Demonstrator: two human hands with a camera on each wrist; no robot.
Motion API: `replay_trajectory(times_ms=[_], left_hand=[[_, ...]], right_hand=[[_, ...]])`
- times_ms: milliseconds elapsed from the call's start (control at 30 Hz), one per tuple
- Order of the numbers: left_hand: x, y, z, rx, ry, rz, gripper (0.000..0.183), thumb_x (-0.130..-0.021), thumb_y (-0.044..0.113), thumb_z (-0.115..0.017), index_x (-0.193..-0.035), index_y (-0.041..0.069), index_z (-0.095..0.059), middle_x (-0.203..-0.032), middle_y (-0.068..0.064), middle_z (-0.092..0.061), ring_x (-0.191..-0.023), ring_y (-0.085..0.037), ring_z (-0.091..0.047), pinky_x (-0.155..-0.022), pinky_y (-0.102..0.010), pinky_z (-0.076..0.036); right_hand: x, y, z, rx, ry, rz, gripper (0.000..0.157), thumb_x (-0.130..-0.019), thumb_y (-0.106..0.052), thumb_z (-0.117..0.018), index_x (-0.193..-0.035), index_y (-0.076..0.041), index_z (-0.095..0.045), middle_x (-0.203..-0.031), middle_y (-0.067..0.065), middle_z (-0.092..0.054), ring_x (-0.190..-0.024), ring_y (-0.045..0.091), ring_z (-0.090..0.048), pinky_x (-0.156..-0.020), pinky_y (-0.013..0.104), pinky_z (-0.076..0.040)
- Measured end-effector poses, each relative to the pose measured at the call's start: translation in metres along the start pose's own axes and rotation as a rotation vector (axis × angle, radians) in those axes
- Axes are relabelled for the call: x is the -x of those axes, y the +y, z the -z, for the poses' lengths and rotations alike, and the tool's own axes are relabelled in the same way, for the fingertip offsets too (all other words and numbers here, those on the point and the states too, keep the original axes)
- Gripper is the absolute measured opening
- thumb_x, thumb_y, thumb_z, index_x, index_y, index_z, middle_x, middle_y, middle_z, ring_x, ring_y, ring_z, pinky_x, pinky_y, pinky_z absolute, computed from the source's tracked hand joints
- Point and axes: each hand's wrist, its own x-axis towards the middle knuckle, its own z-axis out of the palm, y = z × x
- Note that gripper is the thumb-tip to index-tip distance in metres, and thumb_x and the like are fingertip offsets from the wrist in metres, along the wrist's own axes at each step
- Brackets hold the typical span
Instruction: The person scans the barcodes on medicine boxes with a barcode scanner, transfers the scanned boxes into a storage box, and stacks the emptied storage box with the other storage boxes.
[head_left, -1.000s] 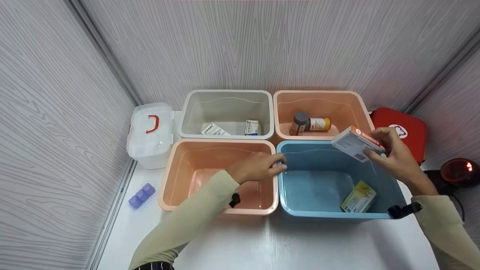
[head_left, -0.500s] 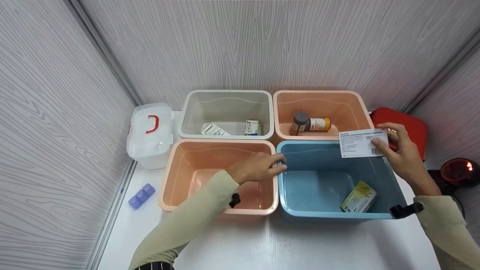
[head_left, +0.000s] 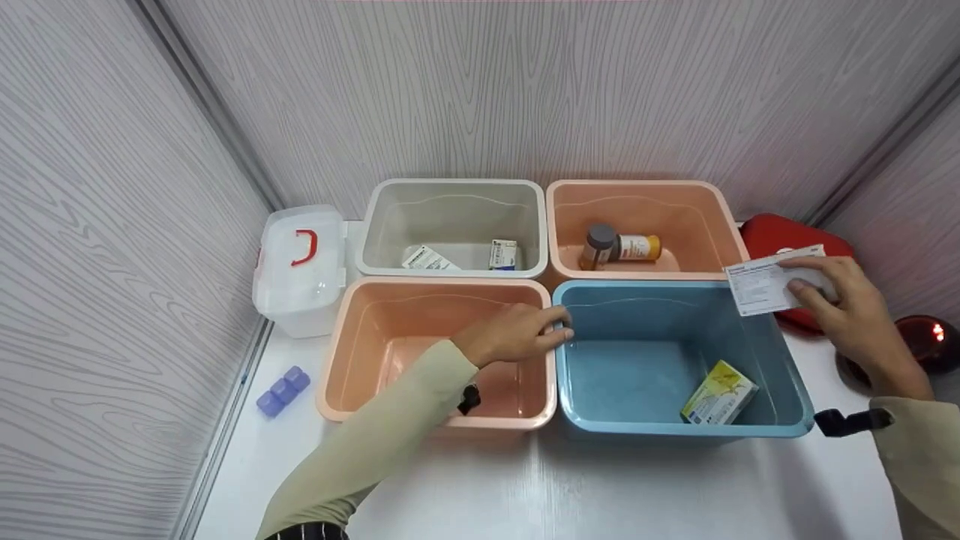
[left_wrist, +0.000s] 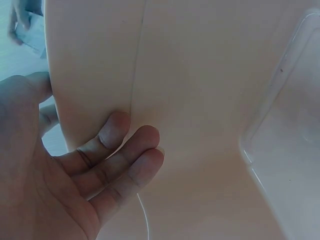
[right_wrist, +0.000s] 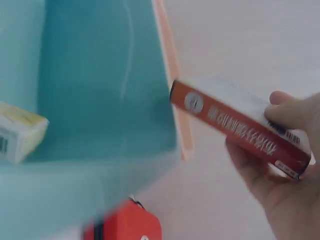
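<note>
In the head view, my right hand (head_left: pixel 847 307) grips a white medicine box (head_left: pixel 765 289) between thumb and fingers, over the back right corner of the blue bin (head_left: pixel 682 430). The right wrist view shows the medicine box's orange-red side (right_wrist: pixel 230 122) with printed lettering. My left hand (head_left: pixel 517 334) holds the rim where the front peach bin (head_left: pixel 435 422) meets the blue bin; in the left wrist view, several curled fingertips (left_wrist: pixel 145 165) lie on the inner peach wall. A yellow-and-white box (head_left: pixel 720 394) leans at the front right inside the blue bin.
Behind stand a grey bin (head_left: pixel 454 184) with two small boxes and a peach bin (head_left: pixel 637 185) with two pill bottles. A clear lidded case (head_left: pixel 300 270) and a purple pill organizer (head_left: pixel 283 391) sit left. A red pouch (head_left: pixel 780 229) and dark round device (head_left: pixel 919 345) lie right.
My right hand has moved right with the medicine box, turning it from its orange edge to its white printed face in the head view. The left hand stays at the rim.
</note>
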Motion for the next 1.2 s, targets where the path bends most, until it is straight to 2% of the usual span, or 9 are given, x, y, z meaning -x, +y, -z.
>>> replay_trajectory(times_ms=[133, 300, 500, 600, 667, 767, 867, 1000, 1200], left_hand=[[0.000, 0.000, 0.000, -0.006, -0.002, 0.003, 0.033, -0.116, 0.043, -0.049, -0.136, 0.021, -0.064, -0.119, 0.002, -0.076, -0.099, -0.012, -0.069, -0.095, -0.037, -0.058], [0.000, 0.000, 0.002, 0.000, -0.014, 0.012, 0.033, -0.117, 0.043, -0.049, -0.136, 0.021, -0.064, -0.119, 0.002, -0.075, -0.098, -0.012, -0.068, -0.095, -0.037, -0.058], [0.000, 0.000, 0.003, 0.006, -0.020, 0.013, 0.033, -0.117, 0.042, -0.049, -0.136, 0.021, -0.064, -0.119, 0.002, -0.075, -0.098, -0.012, -0.069, -0.094, -0.036, -0.058], [0.000, 0.001, 0.002, 0.003, -0.020, 0.015, 0.033, -0.117, 0.043, -0.049, -0.136, 0.022, -0.064, -0.119, 0.002, -0.075, -0.097, -0.012, -0.069, -0.094, -0.036, -0.058], [0.000, 0.001, 0.002, 0.001, -0.018, 0.016, 0.033, -0.116, 0.043, -0.049, -0.136, 0.022, -0.064, -0.119, 0.002, -0.075, -0.097, -0.012, -0.068, -0.093, -0.036, -0.058], [0.000, 0.001, 0.002, -0.002, -0.015, 0.009, 0.033, -0.116, 0.043, -0.049, -0.136, 0.021, -0.065, -0.118, 0.002, -0.075, -0.096, -0.012, -0.068, -0.092, -0.035, -0.057], [0.000, 0.000, 0.001, -0.004, -0.010, -0.004, 0.033, -0.116, 0.043, -0.050, -0.135, 0.020, -0.065, -0.115, 0.002, -0.075, -0.093, -0.013, -0.067, -0.089, -0.034, -0.057], [-0.001, -0.002, 0.001, -0.004, -0.003, -0.008, 0.032, -0.116, 0.043, -0.050, -0.135, 0.021, -0.065, -0.114, 0.003, -0.075, -0.091, -0.012, -0.067, -0.088, -0.033, -0.056], [-0.001, -0.002, 0.001, 0.000, -0.006, 0.000, 0.033, -0.116, 0.045, -0.050, -0.135, 0.023, -0.065, -0.116, 0.004, -0.075, -0.093, -0.011, -0.068, -0.087, -0.033, -0.057]], right_hand=[[0.005, 0.016, 0.012, -0.077, 0.130, -0.128, 0.037, -0.111, -0.025, -0.065, -0.146, -0.014, -0.064, -0.123, -0.021, -0.054, -0.093, 0.006, -0.050, -0.071, 0.011, -0.040], [0.011, 0.041, 0.021, -0.275, 0.265, -0.247, 0.038, -0.108, -0.019, -0.069, -0.145, -0.016, -0.063, -0.119, -0.015, -0.057, -0.090, 0.004, -0.054, -0.067, 0.009, -0.043], [0.025, 0.069, 0.025, -0.651, 0.302, -0.380, 0.047, -0.103, -0.017, -0.077, -0.147, -0.024, -0.062, -0.097, -0.005, -0.060, -0.056, 0.011, -0.037, -0.047, 0.030, -0.024], [0.029, 0.085, 0.022, -0.788, 0.356, -0.437, 0.051, -0.104, -0.017, -0.075, -0.152, -0.025, -0.059, -0.123, -0.006, -0.057, -0.081, 0.009, -0.050, -0.056, 0.018, -0.037], [0.030, 0.097, 0.018, -0.983, 0.398, -0.447, 0.053, -0.105, -0.009, -0.072, -0.154, -0.022, -0.057, -0.139, -0.005, -0.047, -0.102, 0.009, -0.053, -0.072, 0.011, -0.049], [0.032, 0.114, 0.015, -1.305, 0.451, -0.449, 0.053, -0.105, 0.004, -0.066, -0.152, -0.019, -0.054, -0.148, -0.004, -0.045, -0.117, 0.013, -0.062, -0.088, 0.022, -0.061], [0.036, 0.125, 0.013, -1.559, 0.479, -0.441, 0.049, -0.106, 0.011, -0.059, -0.145, -0.018, -0.054, -0.134, 0.002, -0.058, -0.104, 0.022, -0.076, -0.083, 0.035, -0.065], [0.038, 0.134, 0.010, -1.748, 0.550, -0.469, 0.044, -0.102, 0.018, -0.060, -0.134, -0.013, -0.060, -0.126, 0.007, -0.063, -0.098, 0.030, -0.078, -0.080, 0.042, -0.065], [0.040, 0.142, 0.005, -1.797, 0.640, -0.521, 0.038, -0.098, 0.021, -0.062, -0.126, -0.005, -0.067, -0.120, 0.012, -0.066, -0.085, 0.032, -0.072, -0.070, 0.042, -0.060]])
